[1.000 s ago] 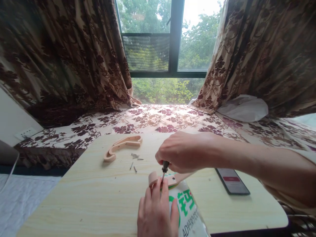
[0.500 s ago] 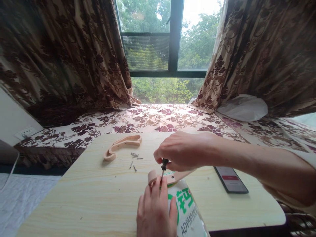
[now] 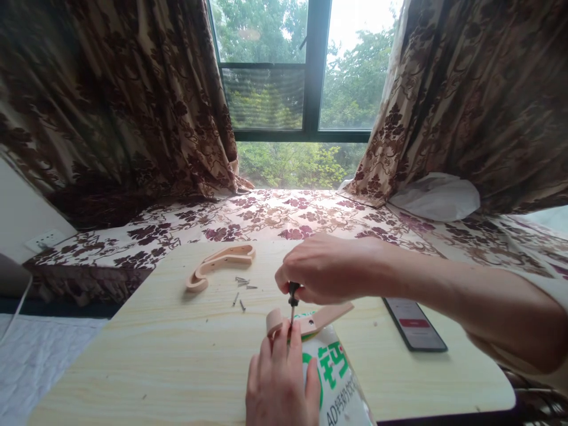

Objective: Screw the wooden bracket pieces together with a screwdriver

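- Curtains [image 3: 110, 106]: brown floral, drawn to both sides of window [image 3: 313, 89]; trees outside.
- Floral cloth [image 3: 288, 213]: on the ledge behind table, white plastic bag [image 3: 439, 198] on its R side.
- Table [image 3: 177, 355]: pale wood-grain top, w/ all the work on it.
- White pack [image 3: 332, 384]: grn lettering, near edge of table, partly under L hand.
- R hand [image 3: 319, 269]: fingers clamped on screwdriver handle, forearm in from R.
- L hand [image 3: 281, 378]: fingertips on curved wood pc, thumb apart from fingers; can't tell if gripping or just pressing.
- Curved wood pc [image 3: 328, 316]: across far end of pack, curl at L end, dark hole R of shaft.
- 2nd wood pc [image 3: 222, 260]: far L of table, untouched.
- Phone [image 3: 415, 325]: R side, screen lit w/ red bar, top end by forearm.
- Screwdriver [image 3: 293, 293]: blk handle, approx upright, tip hidden at L fingertips.
- Screws [image 3: 242, 281]: loose, between 2nd pc and hands.
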`<state>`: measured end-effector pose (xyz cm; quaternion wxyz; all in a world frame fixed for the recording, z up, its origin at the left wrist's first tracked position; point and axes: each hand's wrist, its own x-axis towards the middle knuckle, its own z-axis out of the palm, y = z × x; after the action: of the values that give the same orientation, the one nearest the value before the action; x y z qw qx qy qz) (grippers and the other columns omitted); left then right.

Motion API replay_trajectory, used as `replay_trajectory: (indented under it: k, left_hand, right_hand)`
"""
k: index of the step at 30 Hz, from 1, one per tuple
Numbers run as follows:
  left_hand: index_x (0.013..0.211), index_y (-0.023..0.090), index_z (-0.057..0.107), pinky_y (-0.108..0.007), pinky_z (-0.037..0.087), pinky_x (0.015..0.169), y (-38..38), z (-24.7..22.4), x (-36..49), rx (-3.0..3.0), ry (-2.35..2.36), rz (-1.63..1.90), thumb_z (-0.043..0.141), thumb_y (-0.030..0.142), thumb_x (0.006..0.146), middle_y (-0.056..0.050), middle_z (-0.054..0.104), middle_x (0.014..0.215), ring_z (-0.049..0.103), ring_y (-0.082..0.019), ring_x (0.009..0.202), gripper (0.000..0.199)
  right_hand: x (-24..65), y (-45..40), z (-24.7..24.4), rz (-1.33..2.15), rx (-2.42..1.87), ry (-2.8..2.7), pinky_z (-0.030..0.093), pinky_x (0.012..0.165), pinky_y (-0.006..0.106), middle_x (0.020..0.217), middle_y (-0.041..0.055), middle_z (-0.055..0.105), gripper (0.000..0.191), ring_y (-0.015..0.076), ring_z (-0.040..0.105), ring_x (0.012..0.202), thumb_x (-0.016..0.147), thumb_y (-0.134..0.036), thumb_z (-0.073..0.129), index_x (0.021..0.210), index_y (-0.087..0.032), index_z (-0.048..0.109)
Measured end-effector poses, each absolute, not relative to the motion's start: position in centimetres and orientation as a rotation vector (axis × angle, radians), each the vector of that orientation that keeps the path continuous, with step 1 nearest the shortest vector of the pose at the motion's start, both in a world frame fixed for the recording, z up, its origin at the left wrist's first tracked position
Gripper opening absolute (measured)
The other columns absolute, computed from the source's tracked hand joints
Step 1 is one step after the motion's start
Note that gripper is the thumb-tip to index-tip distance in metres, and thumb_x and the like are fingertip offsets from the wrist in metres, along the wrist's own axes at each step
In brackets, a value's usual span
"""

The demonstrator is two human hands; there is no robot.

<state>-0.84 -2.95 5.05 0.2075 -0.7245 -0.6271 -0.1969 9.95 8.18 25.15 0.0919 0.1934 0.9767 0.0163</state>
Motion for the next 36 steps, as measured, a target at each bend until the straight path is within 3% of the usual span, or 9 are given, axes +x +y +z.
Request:
replay_trajectory:
  k: [4, 11, 14, 18, 26, 30, 33, 36]
  left_hand:
    - [0.126, 0.016, 0.052, -0.036, 0.048, 0.080, -3.0, 5.2, -0.5, -2.012, -1.836, -0.596, 0.045, 0.022, 0.084, -0.008, 0.056, 0.129, 0.054, -0.026, 0.111, 0.043]
    - [0.124, 0.019, 0.054, -0.038, 0.047, 0.082, -3.0, 5.1, 0.4, -1.956, -1.925, -0.697, 0.043, 0.020, 0.084, -0.006, 0.057, 0.128, 0.053, -0.025, 0.111, 0.042]
    - [0.125, 0.019, 0.053, -0.037, 0.047, 0.081, -3.1, 5.0, 0.1, -1.962, -1.906, -0.672, 0.043, 0.020, 0.083, -0.007, 0.057, 0.128, 0.053, -0.026, 0.112, 0.043]
    - [0.127, 0.019, 0.052, -0.037, 0.047, 0.080, -3.1, 5.0, -0.1, -2.003, -1.880, -0.645, 0.043, 0.022, 0.085, -0.007, 0.057, 0.128, 0.052, -0.026, 0.113, 0.043]
    - [0.127, 0.020, 0.052, -0.038, 0.046, 0.084, -3.2, 5.6, 0.4, -1.993, -1.970, -0.686, 0.044, 0.019, 0.084, -0.007, 0.056, 0.130, 0.051, -0.025, 0.114, 0.044]
    - [0.128, 0.020, 0.051, -0.038, 0.045, 0.083, -3.3, 5.8, 0.4, -2.007, -1.995, -0.691, 0.042, 0.019, 0.084, -0.007, 0.055, 0.130, 0.051, -0.024, 0.111, 0.045]
    - [0.128, 0.019, 0.051, -0.039, 0.045, 0.083, -3.2, 5.7, 0.4, -2.007, -1.977, -0.691, 0.043, 0.018, 0.084, -0.008, 0.055, 0.129, 0.052, -0.024, 0.109, 0.045]
    - [0.127, 0.018, 0.051, -0.039, 0.045, 0.083, -3.1, 5.6, 0.4, -2.012, -1.965, -0.698, 0.043, 0.018, 0.083, -0.009, 0.055, 0.129, 0.052, -0.025, 0.109, 0.045]
  right_hand:
    - [9.6, 8.1, 24.4, 0.051, 0.547, 2.910, 0.028, 0.049, 0.025, 0.073, 0.0032, 0.067, 0.020, 0.0116, 0.044, 0.056, 0.078, -0.010, 0.051, 0.084, -0.019, 0.068]
    - [9.6, 7.9, 24.4, 0.097, 0.716, 2.854, 0.024, 0.047, 0.027, 0.065, 0.0034, 0.063, 0.021, 0.0119, 0.040, 0.052, 0.081, -0.030, 0.053, 0.079, -0.018, 0.070]
    - [9.8, 7.9, 25.4, 0.035, 0.658, 2.775, 0.026, 0.049, 0.026, 0.073, 0.0009, 0.065, 0.021, 0.0120, 0.043, 0.057, 0.074, -0.022, 0.058, 0.092, -0.024, 0.070]
    - [9.9, 8.0, 25.3, 0.062, 0.525, 2.809, 0.026, 0.049, 0.025, 0.070, 0.0020, 0.065, 0.023, 0.0107, 0.044, 0.055, 0.073, -0.008, 0.053, 0.084, -0.020, 0.070]
    - [9.7, 8.2, 23.7, 0.093, 0.710, 2.826, 0.025, 0.046, 0.027, 0.067, 0.0064, 0.066, 0.022, 0.0135, 0.048, 0.053, 0.081, -0.030, 0.052, 0.077, -0.017, 0.070]
    - [9.8, 7.9, 24.7, 0.088, 0.604, 2.834, 0.027, 0.048, 0.026, 0.080, 0.0049, 0.069, 0.019, 0.0119, 0.050, 0.058, 0.075, -0.017, 0.058, 0.090, -0.018, 0.069]
    - [9.5, 7.4, 24.9, 0.111, 0.505, 2.842, 0.027, 0.047, 0.025, 0.078, 0.0062, 0.067, 0.020, 0.0100, 0.045, 0.053, 0.078, -0.007, 0.050, 0.081, -0.015, 0.068]
    - [9.1, 7.2, 24.0, 0.150, 0.474, 2.856, 0.025, 0.044, 0.026, 0.076, 0.0090, 0.066, 0.020, 0.0100, 0.039, 0.049, 0.081, -0.008, 0.048, 0.076, -0.013, 0.067]
